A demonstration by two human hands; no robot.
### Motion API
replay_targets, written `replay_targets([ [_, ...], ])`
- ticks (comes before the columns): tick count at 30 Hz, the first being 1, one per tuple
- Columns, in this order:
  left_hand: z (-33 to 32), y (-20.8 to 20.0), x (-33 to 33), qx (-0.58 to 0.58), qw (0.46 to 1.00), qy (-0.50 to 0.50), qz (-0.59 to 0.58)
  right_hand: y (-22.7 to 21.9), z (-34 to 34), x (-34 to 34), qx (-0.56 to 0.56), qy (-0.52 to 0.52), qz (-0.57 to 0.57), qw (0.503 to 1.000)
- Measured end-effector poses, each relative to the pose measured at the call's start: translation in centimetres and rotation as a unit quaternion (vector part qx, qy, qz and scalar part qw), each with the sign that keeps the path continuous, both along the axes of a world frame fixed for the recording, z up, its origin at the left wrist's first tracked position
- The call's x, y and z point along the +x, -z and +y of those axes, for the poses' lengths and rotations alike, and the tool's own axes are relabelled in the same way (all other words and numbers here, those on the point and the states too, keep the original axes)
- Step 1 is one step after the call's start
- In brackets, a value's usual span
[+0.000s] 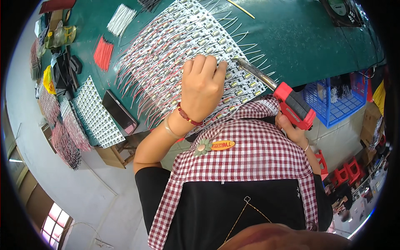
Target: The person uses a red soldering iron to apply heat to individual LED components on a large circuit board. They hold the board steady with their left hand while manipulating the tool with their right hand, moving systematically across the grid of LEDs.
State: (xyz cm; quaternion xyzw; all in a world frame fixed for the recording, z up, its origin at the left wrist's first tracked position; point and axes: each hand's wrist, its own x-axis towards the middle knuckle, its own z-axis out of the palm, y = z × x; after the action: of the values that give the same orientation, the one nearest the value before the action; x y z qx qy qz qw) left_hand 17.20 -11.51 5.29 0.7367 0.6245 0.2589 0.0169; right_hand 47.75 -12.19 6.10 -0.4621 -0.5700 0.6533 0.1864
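A large white panel of small circuit boards [216, 38] lies on the green table, with rows of red and white wires standing out from it. My left hand [204, 85] rests over its middle, fingers curled and pressed together; what they pinch is hidden beneath them. In my right hand [291, 130] is a red and black soldering gun [293, 105], gripped at its handle near the table's front edge. Its metal barrel slants up and left, and the tip is at the panel just right of my left fingers. Whether the tip touches a board, I cannot tell.
Bundles of red wires [103, 54] and white wires [121, 19] lie left of the panel. A phone [118, 111] and another board panel [95, 112] are near the left edge. A blue basket [333, 102] stands below the table at right. Red stools [348, 171] are beyond.
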Motion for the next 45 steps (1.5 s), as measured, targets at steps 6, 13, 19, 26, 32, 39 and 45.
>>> replay_targets([
  [6, -0.1, 0.3, 0.1, 0.017, 1.000, 0.000, -0.006, 0.0, 0.0, 0.2, -0.009, -0.008, -0.006, 1.000],
  [13, -0.2, 0.3, 0.2, 0.017, 1.000, -0.005, 0.021, -0.3, 0.2, -0.1, -0.021, -0.005, 0.003, 1.000],
  [19, -0.3, 0.5, 0.2, 0.026, 0.999, -0.012, 0.020, -0.4, 0.2, -0.4, -0.028, 0.005, -0.002, 1.000],
  [26, -0.2, 1.0, 0.3, 0.022, 0.999, 0.006, -0.046, -0.2, 0.4, -0.9, 0.051, -0.023, -0.007, 0.998],
  [32, 0.0, 1.3, 0.0, -0.001, 0.995, 0.017, -0.103, 0.2, 0.2, -0.8, 0.064, -0.017, -0.012, 0.998],
  [39, 0.3, 0.9, -0.1, -0.017, 0.993, 0.016, -0.118, 0.2, 0.3, -0.8, 0.077, -0.026, -0.017, 0.997],
  [45, 0.3, 0.8, -0.3, -0.026, 0.992, 0.016, -0.119, 0.3, 0.6, 0.4, 0.086, -0.063, -0.064, 0.992],
])
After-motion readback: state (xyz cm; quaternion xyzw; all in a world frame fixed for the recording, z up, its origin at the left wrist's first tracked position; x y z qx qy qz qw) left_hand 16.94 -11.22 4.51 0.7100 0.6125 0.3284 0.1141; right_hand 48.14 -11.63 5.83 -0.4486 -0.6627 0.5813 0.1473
